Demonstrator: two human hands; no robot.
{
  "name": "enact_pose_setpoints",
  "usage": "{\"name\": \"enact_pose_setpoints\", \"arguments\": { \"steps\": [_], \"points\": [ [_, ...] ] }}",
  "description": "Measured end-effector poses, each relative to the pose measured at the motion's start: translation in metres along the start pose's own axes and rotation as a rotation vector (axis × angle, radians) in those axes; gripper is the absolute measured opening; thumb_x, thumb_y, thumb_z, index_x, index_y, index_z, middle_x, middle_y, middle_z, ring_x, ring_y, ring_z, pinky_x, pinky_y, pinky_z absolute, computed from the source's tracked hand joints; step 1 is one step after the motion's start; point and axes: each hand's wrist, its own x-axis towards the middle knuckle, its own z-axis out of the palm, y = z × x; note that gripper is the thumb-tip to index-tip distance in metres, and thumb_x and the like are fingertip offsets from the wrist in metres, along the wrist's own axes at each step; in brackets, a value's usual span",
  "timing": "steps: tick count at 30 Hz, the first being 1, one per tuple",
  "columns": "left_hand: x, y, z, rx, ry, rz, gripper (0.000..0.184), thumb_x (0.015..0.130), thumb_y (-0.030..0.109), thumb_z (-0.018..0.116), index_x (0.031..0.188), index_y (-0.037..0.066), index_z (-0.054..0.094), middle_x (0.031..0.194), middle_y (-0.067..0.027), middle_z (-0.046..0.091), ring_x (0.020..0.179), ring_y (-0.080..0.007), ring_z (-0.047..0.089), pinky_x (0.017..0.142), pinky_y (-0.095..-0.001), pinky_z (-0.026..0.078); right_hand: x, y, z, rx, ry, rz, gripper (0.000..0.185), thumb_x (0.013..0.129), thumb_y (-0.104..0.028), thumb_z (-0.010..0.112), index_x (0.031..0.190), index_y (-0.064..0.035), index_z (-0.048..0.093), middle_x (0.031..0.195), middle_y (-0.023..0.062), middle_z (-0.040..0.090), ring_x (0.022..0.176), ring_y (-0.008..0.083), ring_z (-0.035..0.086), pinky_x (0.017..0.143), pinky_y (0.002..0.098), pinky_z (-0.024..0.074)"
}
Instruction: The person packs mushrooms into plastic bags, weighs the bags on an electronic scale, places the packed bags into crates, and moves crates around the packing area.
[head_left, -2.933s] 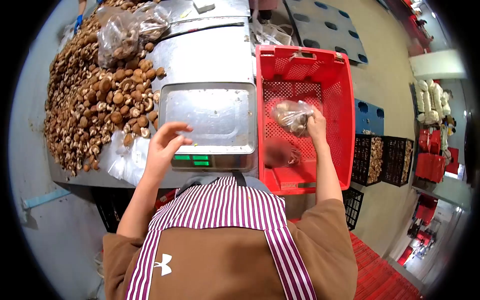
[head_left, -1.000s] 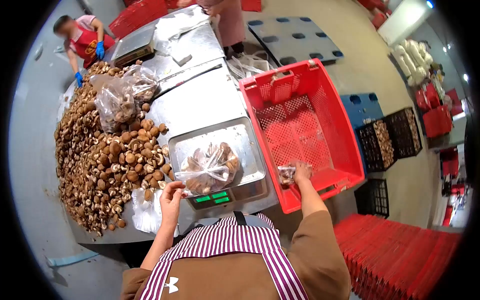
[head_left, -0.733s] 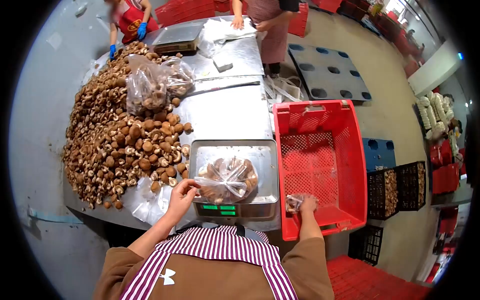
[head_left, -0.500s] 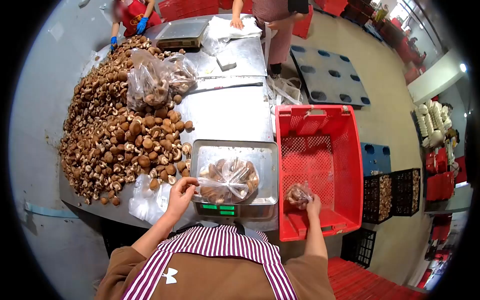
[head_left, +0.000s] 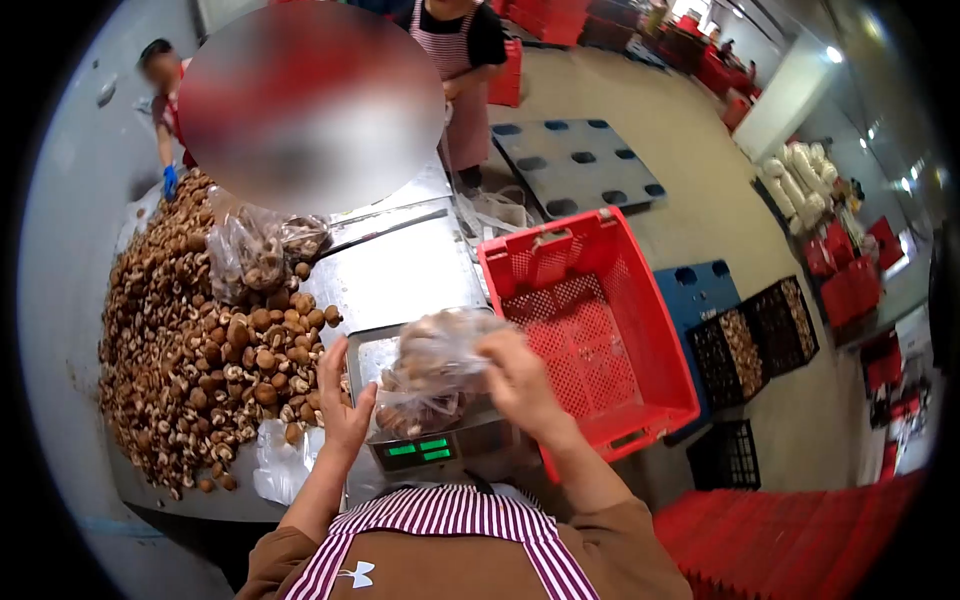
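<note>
My right hand [head_left: 520, 380] grips a clear plastic bag of mushrooms [head_left: 445, 345] by its gathered top, above the scale. Beneath it, a second bag of mushrooms [head_left: 415, 412] rests on the scale's metal pan [head_left: 372, 352], partly covered by the raised one. The scale's green display [head_left: 420, 450] is lit, its digits too small to read. Just left of the pan, my left hand [head_left: 345, 405] is open, thumb and fingers apart, holding nothing. A large heap of loose brown mushrooms [head_left: 210, 360] covers the table's left side.
To the right of the scale stands a red perforated crate [head_left: 645, 340]. Folded plastic bags [head_left: 285, 462] lie at the near table edge. Other filled bags [head_left: 245, 255] sit against the heap. Two co-workers are at the far side. Black crates [head_left: 735, 350] and a pallet [head_left: 575, 160] stand on the floor.
My right hand has come up out of the red crate with a bag and moved left over the scale. My left hand has moved off the bag on the pan. The view has turned.
</note>
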Motion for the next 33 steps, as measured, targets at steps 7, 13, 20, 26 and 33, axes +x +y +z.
{"name": "enact_pose_setpoints", "arguments": {
  "steps": [7,13,20,26,33],
  "points": [
    [-0.004,-0.086,0.012,0.162,-0.425,-0.128,0.054,0.086,0.020,0.066,0.133,-0.001,0.053,0.136,-0.0204,0.054,0.129,-0.0355,0.047,0.110,-0.0409,0.033,-0.019,-0.005,0.081,0.074,-0.053,-0.088,0.036,0.085,-0.008,0.063,0.120,-0.0004,0.056,0.121,0.0168,0.059,0.115,0.0347,0.054,0.099,0.0424,0.0431],
    [-0.005,-0.086,-0.002,0.092,-0.388,-0.222,0.052,0.089,0.018,0.067,0.133,-0.006,0.051,0.139,-0.0218,0.049,0.126,-0.0334,0.048,0.108,-0.0371,0.035,-0.083,0.044,0.014,-0.076,0.230,0.107,0.028,0.086,-0.011,0.062,0.113,-0.0023,0.061,0.113,0.0159,0.062,0.108,0.0347,0.057,0.096,0.0427,0.0451],
    [-0.008,-0.099,-0.003,-0.003,-0.252,-0.213,0.058,0.091,0.012,0.065,0.142,-0.003,0.041,0.142,-0.0169,0.047,0.126,-0.0266,0.048,0.104,-0.0355,0.039,-0.212,0.104,-0.091,-0.519,0.807,0.540,0.030,0.087,-0.003,0.060,0.117,-0.0033,0.058,0.115,0.0167,0.058,0.109,0.0353,0.055,0.096,0.0442,0.0439],
    [0.005,-0.106,0.012,-0.002,-0.217,-0.229,0.063,0.097,0.034,0.061,0.149,0.007,0.038,0.152,-0.0173,0.036,0.135,-0.0317,0.042,0.108,-0.0415,0.036,-0.313,0.159,-0.093,-0.268,0.979,1.018,0.066,0.090,-0.028,0.068,0.143,-0.0071,0.034,0.142,0.0181,0.042,0.131,0.0365,0.043,0.106,0.0466,0.0381],
    [-0.003,-0.044,0.034,0.542,0.052,0.079,0.059,0.096,0.035,0.061,0.143,0.002,0.045,0.148,-0.0208,0.041,0.134,-0.0342,0.043,0.105,-0.0453,0.042,-0.322,0.169,-0.106,0.615,0.799,1.257,0.089,0.080,-0.045,0.077,0.143,-0.0015,0.032,0.142,0.0208,0.044,0.132,0.0337,0.044,0.106,0.0457,0.0388]
  ]
}}
